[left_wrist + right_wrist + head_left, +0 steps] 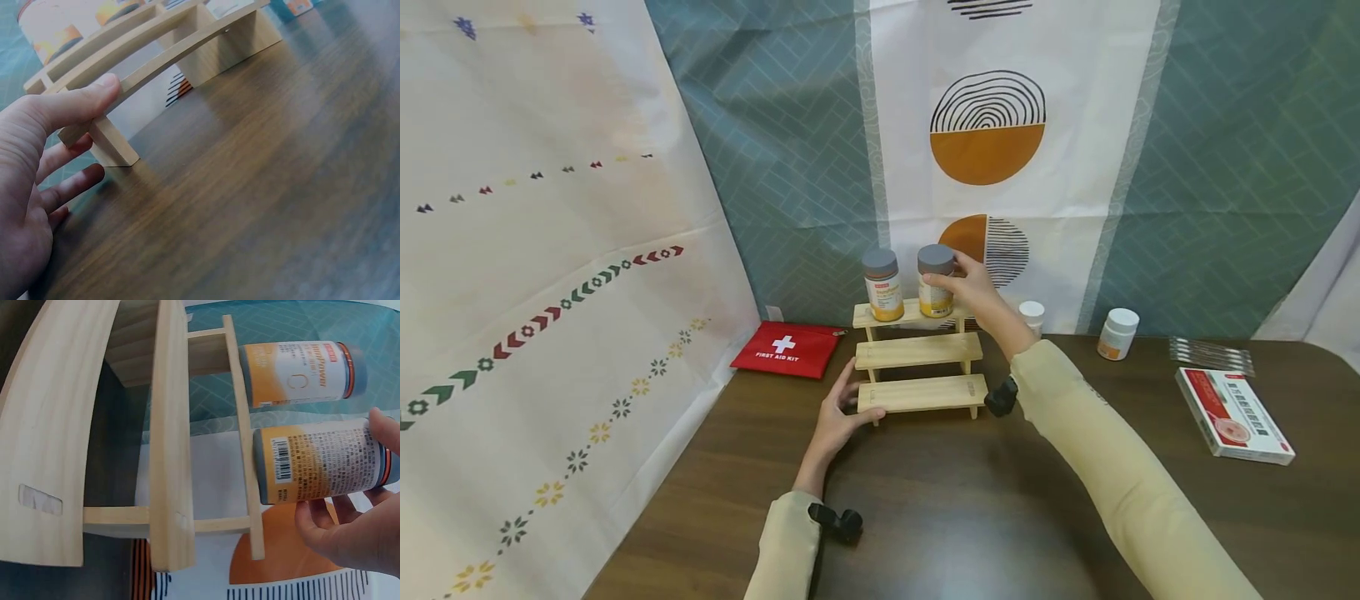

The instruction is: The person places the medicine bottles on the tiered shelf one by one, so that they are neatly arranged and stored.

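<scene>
A three-step wooden rack (919, 351) stands on the table by the back cloth. My left hand (837, 417) grips the left end of its lowest step; in the left wrist view the thumb (94, 99) lies on top and fingers are beneath. On the top step, my right hand (973, 292) holds a grey-lidded supplement bottle (936, 292) near its lid. That bottle (322, 461) stands upright at the step, its barcode side showing in the right wrist view. Left of it on the same step is a matching bottle (884, 287) with an orange and white label.
A red first aid pouch (786, 348) lies left of the rack. Behind the right forearm is a white-capped bottle (1032, 315), with another white bottle (1117, 335) farther right. Packaged cotton swabs (1212, 356) and a red and white box (1234, 417) lie at the right.
</scene>
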Motion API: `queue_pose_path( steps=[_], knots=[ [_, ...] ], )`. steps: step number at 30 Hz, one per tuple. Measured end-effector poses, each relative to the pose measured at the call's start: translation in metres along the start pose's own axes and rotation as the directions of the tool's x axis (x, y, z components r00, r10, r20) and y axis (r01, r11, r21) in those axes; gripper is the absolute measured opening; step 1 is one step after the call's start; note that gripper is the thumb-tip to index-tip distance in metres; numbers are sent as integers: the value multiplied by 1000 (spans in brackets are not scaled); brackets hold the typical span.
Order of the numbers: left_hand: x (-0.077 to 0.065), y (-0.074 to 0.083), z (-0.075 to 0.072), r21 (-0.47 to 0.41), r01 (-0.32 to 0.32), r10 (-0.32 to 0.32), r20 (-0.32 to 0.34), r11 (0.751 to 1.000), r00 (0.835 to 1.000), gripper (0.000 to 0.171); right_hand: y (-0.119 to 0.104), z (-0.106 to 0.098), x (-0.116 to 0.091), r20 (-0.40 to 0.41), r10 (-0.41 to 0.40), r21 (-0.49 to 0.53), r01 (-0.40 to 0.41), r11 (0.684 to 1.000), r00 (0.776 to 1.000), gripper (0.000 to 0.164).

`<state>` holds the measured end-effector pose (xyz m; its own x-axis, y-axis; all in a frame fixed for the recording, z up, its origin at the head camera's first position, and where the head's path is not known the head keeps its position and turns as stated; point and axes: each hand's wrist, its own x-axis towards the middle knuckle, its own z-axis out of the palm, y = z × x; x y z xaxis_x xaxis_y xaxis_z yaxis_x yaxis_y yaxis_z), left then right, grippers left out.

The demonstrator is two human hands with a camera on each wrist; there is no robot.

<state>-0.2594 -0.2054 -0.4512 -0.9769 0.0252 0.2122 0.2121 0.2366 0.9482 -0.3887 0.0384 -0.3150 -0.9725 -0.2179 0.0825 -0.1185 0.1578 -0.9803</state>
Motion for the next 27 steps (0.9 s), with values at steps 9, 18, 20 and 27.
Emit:
queue_pose_path(
  steps=[9, 18, 20, 27],
  knots=[
    [0, 1, 2, -9, -12, 12, 0, 1000, 1000, 95, 4, 1, 0, -14, 6, -19, -7, 1000, 1000, 78],
    [-8, -7, 4, -9, 30, -30, 3, 1000, 1000, 95, 15, -3, -10, 70, 51, -29, -49, 998, 996, 77],
    [-8, -7, 5, -5, 25, -25, 2, 1000, 1000, 95, 18, -6, -15, 58, 39, -18, -38, 999, 998, 76],
    [-5, -2, 4, 4, -2, 2, -1, 1000, 1000, 95, 25, -16, -33, 8, -6, 37, 6, 999, 1000, 74]
  ],
)
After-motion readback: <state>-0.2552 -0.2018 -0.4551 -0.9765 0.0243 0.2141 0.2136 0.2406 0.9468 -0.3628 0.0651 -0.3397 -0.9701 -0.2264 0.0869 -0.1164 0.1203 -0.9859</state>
